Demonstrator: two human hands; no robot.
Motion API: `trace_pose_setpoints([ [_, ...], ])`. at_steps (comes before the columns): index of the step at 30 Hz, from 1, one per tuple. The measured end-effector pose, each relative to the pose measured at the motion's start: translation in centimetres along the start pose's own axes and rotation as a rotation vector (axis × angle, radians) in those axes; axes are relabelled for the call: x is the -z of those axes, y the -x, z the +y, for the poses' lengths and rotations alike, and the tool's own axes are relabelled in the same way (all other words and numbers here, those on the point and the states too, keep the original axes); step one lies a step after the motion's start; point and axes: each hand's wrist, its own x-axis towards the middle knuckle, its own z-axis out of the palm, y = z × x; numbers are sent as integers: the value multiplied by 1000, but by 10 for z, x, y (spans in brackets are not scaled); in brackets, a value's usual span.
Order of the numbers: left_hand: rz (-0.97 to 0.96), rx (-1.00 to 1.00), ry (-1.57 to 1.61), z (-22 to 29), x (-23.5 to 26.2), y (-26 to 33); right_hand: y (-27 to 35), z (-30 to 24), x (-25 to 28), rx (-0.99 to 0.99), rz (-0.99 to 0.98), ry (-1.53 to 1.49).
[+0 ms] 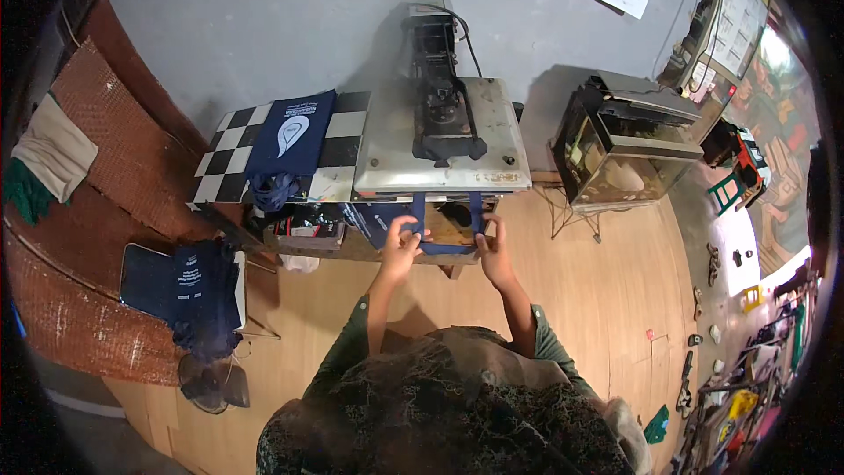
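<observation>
A navy blue strap loop hangs from the front edge of a heat press [440, 178], and both of my hands are at it. My left hand [402, 252] pinches the loop's lower left corner, thumb and fingers together. Gripping the lower right side is my right hand [494, 253], fingers curled on the strap [447, 248]. The loop looks like the handle of a tote bag; the rest of it seems hidden under the shut upper plate. To the left on a checkered table top [338, 151] lies a folded navy tote bag [294, 135] with a white print.
A glass fish tank [629, 167] stands on a wire stand to the right. More printed navy bags [204, 290] drape over a chair at the left, near a fan [204, 383]. Below the press, a shelf holds packets and navy cloth [374, 222]. Sandals and clutter line the far right.
</observation>
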Motion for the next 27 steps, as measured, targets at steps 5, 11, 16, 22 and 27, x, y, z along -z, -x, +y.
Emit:
trace_pose_setpoints([
  [5, -110, -216, -305, -38, 30, -7, -5, 6, 16, -2, -201, 277],
  [11, -65, -408, -364, -32, 32, 9, 0, 9, 28, 42, -316, 276],
  [16, -29, -439, -537, -27, 24, 10, -1, 16, 24, 130, -208, 229],
  [22, 34, -351, -156, -49, 18, 5, 1, 18, 12, 63, -111, 181],
  [27, 32, -167, 102, -46, 19, 7, 3, 8, 9, -28, -20, -63],
])
